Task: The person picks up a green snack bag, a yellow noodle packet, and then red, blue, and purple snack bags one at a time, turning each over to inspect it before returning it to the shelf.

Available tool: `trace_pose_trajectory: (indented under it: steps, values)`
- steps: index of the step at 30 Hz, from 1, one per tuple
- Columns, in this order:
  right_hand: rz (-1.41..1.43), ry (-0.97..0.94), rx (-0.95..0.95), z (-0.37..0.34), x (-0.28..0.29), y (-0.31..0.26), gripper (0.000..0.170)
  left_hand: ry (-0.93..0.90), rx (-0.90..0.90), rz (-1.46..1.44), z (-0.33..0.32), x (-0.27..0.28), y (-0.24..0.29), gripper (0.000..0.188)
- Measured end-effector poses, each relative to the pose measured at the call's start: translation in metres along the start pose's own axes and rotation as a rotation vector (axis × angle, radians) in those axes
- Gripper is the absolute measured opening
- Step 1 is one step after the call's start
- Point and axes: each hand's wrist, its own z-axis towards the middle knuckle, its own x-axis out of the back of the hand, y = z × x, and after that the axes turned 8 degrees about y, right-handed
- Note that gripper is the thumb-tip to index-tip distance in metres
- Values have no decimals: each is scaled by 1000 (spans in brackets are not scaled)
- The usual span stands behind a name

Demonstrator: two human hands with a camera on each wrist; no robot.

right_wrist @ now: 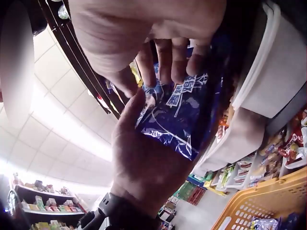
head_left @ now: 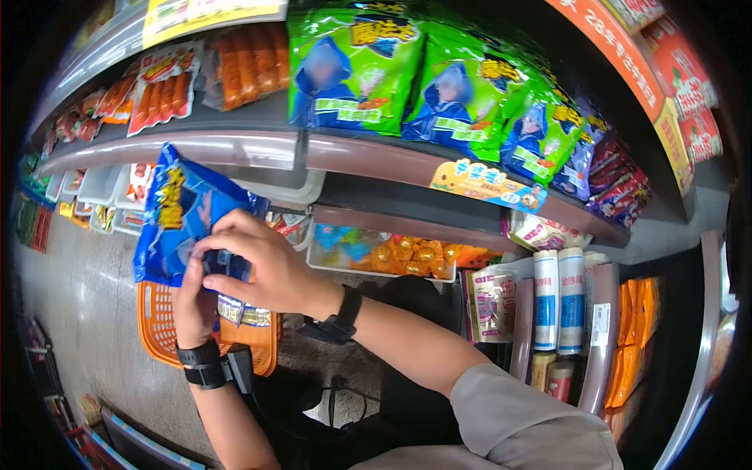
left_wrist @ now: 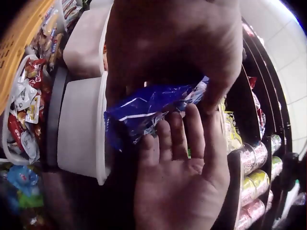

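Observation:
A shiny blue snack bag [head_left: 184, 215] with yellow lettering is held up in front of the shelves. My left hand [head_left: 194, 309] grips its lower edge, thumb against the printed side. In the right wrist view, white characters show on the blue bag [right_wrist: 184, 112], above the left palm. My right hand [head_left: 274, 266] lies over the bag's right side, thumb apart from the fingers. Its relaxed fingers [right_wrist: 165, 62] touch the wrapper. Seen from the left wrist, the right hand [left_wrist: 182, 187] shows its palm, fingertips at the crinkled bag [left_wrist: 153, 103].
Below the hands stands an orange basket [head_left: 149, 321] with small packets inside. Green snack bags [head_left: 352, 74] and packed sausages [head_left: 160, 90] line the upper shelf. A price rail [head_left: 227, 149] runs close above the bag. White bins [left_wrist: 81, 129] sit lower down.

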Motion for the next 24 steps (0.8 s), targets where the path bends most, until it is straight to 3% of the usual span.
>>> trace_pose_trajectory:
  steps: [1, 3, 5, 7, 9, 11, 13, 15, 17, 19, 21, 24]
  values:
    - [4, 33, 4, 0, 0, 1, 31, 72, -55, 29, -2, -16, 8, 42]
    - [-74, 127, 25, 1, 4, 5, 28, 135, 22, -74, 5, -4, 7, 41]
    - [-197, 197, 10, 2, 7, 3, 36, 161, 43, -74, 2, -14, 14, 40]
    - [-300, 391, -13, 5, 6, 5, 47, 144, 16, 59, 1, -11, 17, 39]
    - [-335, 405, 15, 1, 5, 13, 51, 164, 18, 132, 1, -10, 19, 38]
    - [-82, 285, -182, -1, 0, 18, 47, 149, 44, 160, 3, -10, 21, 33]
    - [-99, 255, -211, -4, 0, 23, 42, 178, 44, 179, 7, -12, 19, 35]
    - [-172, 208, -387, -9, -3, 31, 37, 176, 120, 222, 8, -11, 19, 38]
    - [-57, 143, -576, -10, -2, 37, 39, 241, 143, 230, 5, -25, 19, 40]
    - [-173, 108, -581, -14, 1, 47, 38, 305, 158, 309, 3, -28, 18, 42]
    - [-146, 56, -675, -11, 6, 41, 38, 232, 87, 397, 9, -12, 9, 45]
    - [-88, 9, -639, -26, 6, 64, 39, 157, 45, 566, 7, -10, 13, 51]
